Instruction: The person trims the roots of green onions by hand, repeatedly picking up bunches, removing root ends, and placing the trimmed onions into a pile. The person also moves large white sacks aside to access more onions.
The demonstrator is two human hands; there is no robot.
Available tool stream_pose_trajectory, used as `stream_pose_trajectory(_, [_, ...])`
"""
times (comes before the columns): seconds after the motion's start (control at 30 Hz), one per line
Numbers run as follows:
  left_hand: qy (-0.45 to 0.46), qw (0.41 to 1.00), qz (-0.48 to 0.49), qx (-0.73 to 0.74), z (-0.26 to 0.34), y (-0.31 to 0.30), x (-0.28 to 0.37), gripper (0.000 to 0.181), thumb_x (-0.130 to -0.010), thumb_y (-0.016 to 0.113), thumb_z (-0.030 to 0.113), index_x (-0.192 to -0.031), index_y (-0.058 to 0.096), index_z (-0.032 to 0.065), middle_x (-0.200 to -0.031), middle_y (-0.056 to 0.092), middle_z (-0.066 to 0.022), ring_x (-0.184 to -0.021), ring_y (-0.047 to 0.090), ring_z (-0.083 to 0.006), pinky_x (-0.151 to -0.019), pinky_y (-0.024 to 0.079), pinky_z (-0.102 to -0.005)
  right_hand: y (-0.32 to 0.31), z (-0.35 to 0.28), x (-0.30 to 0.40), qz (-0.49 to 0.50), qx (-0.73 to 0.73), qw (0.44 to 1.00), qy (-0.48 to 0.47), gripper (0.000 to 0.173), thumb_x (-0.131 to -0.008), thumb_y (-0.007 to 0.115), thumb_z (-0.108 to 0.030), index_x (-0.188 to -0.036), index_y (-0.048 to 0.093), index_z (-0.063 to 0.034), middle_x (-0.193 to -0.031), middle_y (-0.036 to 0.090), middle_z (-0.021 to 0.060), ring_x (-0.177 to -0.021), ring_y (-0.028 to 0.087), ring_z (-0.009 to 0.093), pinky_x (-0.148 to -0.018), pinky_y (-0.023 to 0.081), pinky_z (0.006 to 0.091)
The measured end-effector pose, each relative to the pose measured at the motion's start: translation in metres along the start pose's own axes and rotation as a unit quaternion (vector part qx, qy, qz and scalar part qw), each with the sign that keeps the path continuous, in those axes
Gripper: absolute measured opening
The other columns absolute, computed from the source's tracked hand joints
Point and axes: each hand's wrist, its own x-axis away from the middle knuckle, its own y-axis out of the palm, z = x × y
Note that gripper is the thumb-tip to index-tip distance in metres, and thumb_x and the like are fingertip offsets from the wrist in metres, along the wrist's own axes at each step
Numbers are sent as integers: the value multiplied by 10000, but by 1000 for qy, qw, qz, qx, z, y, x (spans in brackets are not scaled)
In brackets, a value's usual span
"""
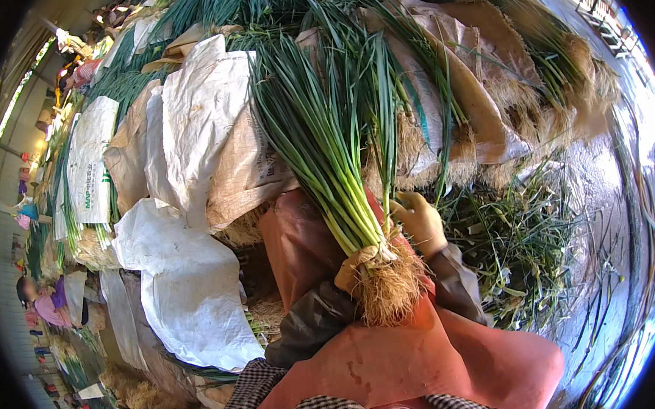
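My left hand, which looks gloved, grips a bunch of green onions just above its roots. The bunch leans over my red apron, its leaves pointing away from me. A shaggy mass of tan roots hangs below the fist. To the right, my right hand has its fingers curled at a thin green onion along the bunch's right side. The stalks partly hide those fingertips.
White woven sacks and brown sacks cover onion piles ahead and left. Cut leaves heap at right beside the wet floor, where hoses run. A person is at far left.
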Motion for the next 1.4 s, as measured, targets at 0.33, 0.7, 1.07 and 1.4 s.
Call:
stream_pose_trajectory(0.33, [49, 999, 18, -2, -12, -9, -19, 505, -883, 527, 272, -1293, 413, 0, -1172, 533, -180, -1055, 567, -313, -942, 479, -473, -44, -12, 70, -34, -51, 998, -18, 270, -918, 590, -305, -834, 622, -50, -730, 652, 91, -571, 612, 228, -507, 475, 337])
stream_pose_trajectory(0.7, [138, 990, -22, -12, -9, -25, -22, 760, -805, 591, 340, -1411, 297, -11, -1322, 475, -215, -1164, 522, -362, -989, 441, -521, -47, 66, 39, -122, -390, 904, 124, 520, -906, 641, -321, -1302, 478, -26, -1089, 625, 85, -952, 612, 180, -795, 506, 313])
stream_pose_trajectory(1.07, [11, 996, 30, 84, -4, -59, -8, 402, -853, 557, 246, -1137, 500, -33, -1126, 574, -216, -1000, 600, -323, -905, 512, -474, -29, -24, 36, -139, -99, 984, -49, 166, -821, 649, -133, -962, 693, -59, -872, 671, 166, -788, 661, 297, -730, 521, 333])
stream_pose_trajectory(1.4, [111, 992, 9, -56, 27, -43, -9, 693, -807, 631, 304, -1353, 348, -16, -1255, 506, -219, -1099, 554, -321, -937, 487, -471, -17, 143, 44, 8, -24, 991, 129, 325, -861, 647, -183, -1151, 616, -40, -963, 673, 156, -783, 666, 259, -725, 534, 334])
